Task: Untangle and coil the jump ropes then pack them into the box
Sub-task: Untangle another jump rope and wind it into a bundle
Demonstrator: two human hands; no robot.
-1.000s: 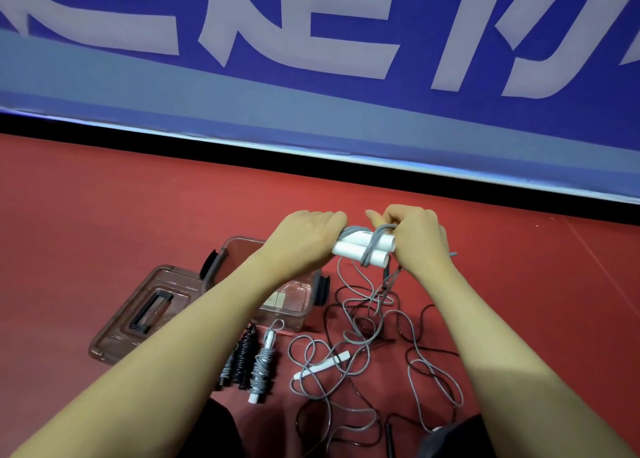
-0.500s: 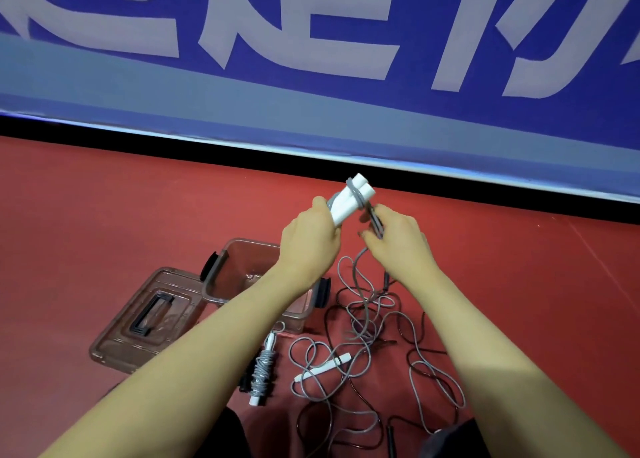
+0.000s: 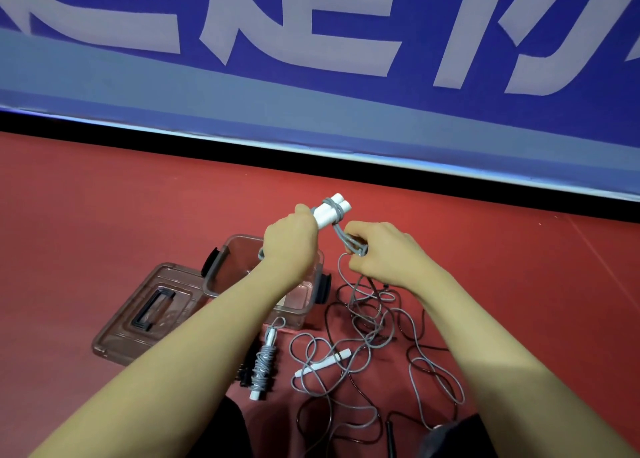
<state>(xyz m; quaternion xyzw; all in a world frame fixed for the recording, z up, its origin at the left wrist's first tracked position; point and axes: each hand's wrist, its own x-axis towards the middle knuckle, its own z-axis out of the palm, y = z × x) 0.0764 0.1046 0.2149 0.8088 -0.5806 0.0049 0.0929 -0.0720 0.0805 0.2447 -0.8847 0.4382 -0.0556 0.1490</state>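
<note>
My left hand (image 3: 289, 241) grips two white handles (image 3: 330, 209) of a grey jump rope, held side by side and pointing up and away, with grey cord looped round them. My right hand (image 3: 379, 253) pinches that grey cord (image 3: 349, 246) just below the handles. The cord runs down into a tangle of grey and black ropes (image 3: 367, 326) on the red floor. A loose white handle (image 3: 323, 365) lies in the tangle. A coiled grey rope (image 3: 263, 365) lies beside a coiled black one, mostly hidden by my left forearm. The clear plastic box (image 3: 239, 249) stands open behind my left arm.
The box's clear lid (image 3: 149, 312) with a dark handle lies on the floor left of the box. A blue banner wall (image 3: 311, 76) with a black base strip runs across the back. A black handle (image 3: 391, 433) lies near the bottom edge, between my knees.
My left hand turned the handles from level to pointing up. My right hand slid off them and down the cord, and now pulls it lower and to the right.
</note>
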